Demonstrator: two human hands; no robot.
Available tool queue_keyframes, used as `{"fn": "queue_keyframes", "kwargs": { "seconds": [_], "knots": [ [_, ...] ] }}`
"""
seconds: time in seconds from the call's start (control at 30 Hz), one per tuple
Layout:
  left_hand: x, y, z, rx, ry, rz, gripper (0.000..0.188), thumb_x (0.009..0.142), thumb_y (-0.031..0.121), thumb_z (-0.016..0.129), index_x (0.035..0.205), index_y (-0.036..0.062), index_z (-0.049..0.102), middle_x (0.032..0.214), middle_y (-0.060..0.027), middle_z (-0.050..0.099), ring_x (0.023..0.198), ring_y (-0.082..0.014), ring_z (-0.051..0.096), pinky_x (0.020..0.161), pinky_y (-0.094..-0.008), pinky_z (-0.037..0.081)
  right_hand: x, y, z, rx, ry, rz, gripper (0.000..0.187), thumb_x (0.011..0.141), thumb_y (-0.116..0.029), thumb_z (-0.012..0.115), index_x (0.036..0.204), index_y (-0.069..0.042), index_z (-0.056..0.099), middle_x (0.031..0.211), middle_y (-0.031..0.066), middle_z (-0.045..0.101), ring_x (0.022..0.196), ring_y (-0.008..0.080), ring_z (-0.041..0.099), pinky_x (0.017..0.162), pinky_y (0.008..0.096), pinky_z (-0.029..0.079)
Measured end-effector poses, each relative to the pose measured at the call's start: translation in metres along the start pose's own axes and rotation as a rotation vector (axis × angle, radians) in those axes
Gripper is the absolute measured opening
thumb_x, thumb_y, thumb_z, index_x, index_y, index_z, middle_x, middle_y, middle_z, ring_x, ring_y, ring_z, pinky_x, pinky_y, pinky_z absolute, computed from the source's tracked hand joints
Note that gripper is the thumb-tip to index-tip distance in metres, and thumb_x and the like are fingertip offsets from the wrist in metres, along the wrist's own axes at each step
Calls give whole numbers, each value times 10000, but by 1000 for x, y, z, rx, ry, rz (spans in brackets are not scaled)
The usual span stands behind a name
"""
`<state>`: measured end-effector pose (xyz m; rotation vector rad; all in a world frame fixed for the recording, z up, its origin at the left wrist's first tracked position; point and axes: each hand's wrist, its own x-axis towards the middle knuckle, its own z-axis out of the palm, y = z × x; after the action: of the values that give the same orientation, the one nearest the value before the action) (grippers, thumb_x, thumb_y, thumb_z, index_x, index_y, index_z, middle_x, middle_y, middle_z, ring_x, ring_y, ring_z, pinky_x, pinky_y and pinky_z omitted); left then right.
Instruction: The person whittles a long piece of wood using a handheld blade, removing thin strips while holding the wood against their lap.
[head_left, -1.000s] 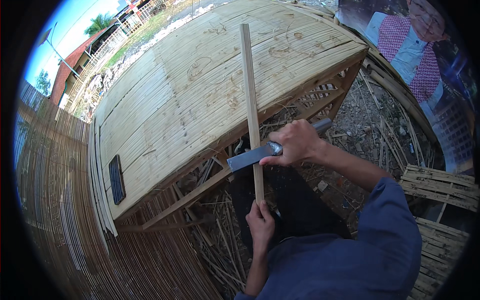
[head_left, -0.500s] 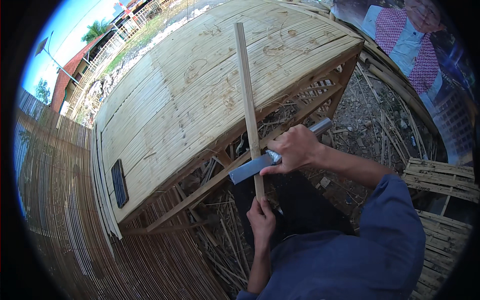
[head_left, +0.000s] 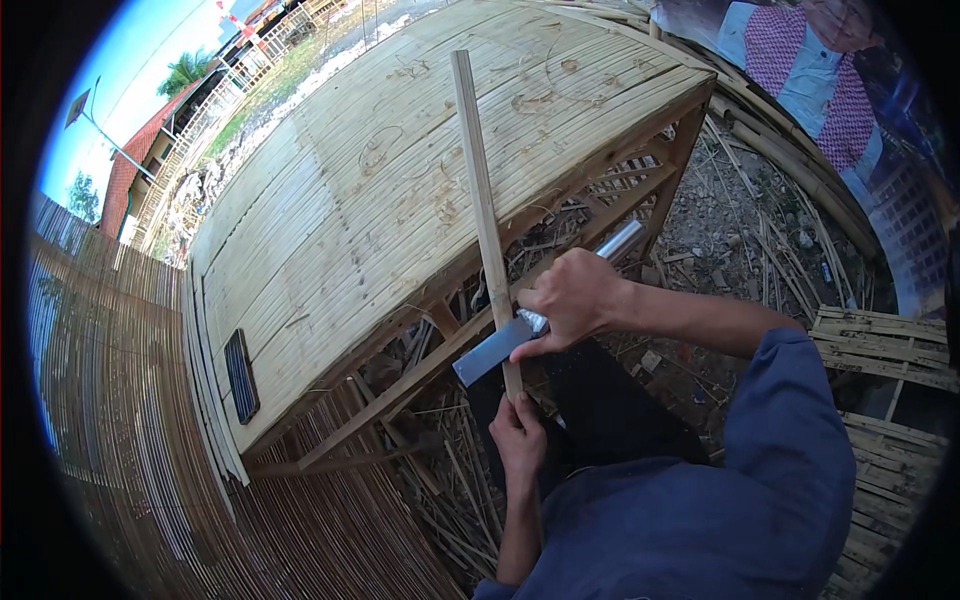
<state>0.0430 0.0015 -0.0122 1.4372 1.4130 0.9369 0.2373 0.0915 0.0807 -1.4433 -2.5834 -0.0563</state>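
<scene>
My left hand (head_left: 520,437) is closed around the near end of a long, flat bamboo strip (head_left: 480,190). The strip slants away from me, its far part reaching over the bamboo-slat table (head_left: 330,250). In my right hand (head_left: 577,297) is a knife (head_left: 487,352) with a broad, flat metal blade and a long silvery tube-like handle (head_left: 620,240). The blade lies across the strip a little above my left hand, touching it as far as I can see. My right thumb rests along the strip's near part, by the blade.
A dark phone-like slab (head_left: 241,376) lies at the table's left end. Thin shavings (head_left: 455,195) are scattered over the tabletop. Cut sticks and debris (head_left: 460,470) cover the ground below. A bamboo screen (head_left: 130,400) stands at left, bamboo poles (head_left: 790,160) and slatted panels (head_left: 890,350) at right.
My right hand and the knife have shifted slightly left and toward me along the strip. The strip's far end has swung a little left. My left hand keeps its hold.
</scene>
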Motion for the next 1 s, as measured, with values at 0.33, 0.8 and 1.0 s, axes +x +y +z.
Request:
{"fn": "queue_keyframes", "kwargs": {
  "seconds": [0.33, 0.8, 1.0],
  "knots": [
    [-1, 0, 0, 17, 2, 7, 283, 955, 208, 455, 792, -18, 505, 524, -60, 428, 497, -69, 402, 450, -285, 331, -3, 12, 13, 57, 189, 95, 714, 721, -762, 482, 553, -71, 542, 478, 84, 544, 486, 281, 615, 445, 370, 492],
    [-2, 3, 1, 31, 38, 37, 261, 948, 189, 456, 794, -17, 503, 536, -104, 465, 477, -96, 427, 452, -297, 346, 4, 12, 16, 37, 208, 34, 726, 694, -787, 481, 555, -79, 562, 476, 92, 550, 459, 275, 603, 424, 357, 481],
    [1, 2, 2, 60, 7, 25, 252, 948, 183, 458, 808, -20, 508, 551, -90, 477, 522, -80, 432, 472, -294, 367, -1, 4, 10, 119, 180, 114, 784, 713, -799, 429, 566, -42, 567, 498, 124, 554, 513, 301, 621, 488, 390, 502]
  ]
}}
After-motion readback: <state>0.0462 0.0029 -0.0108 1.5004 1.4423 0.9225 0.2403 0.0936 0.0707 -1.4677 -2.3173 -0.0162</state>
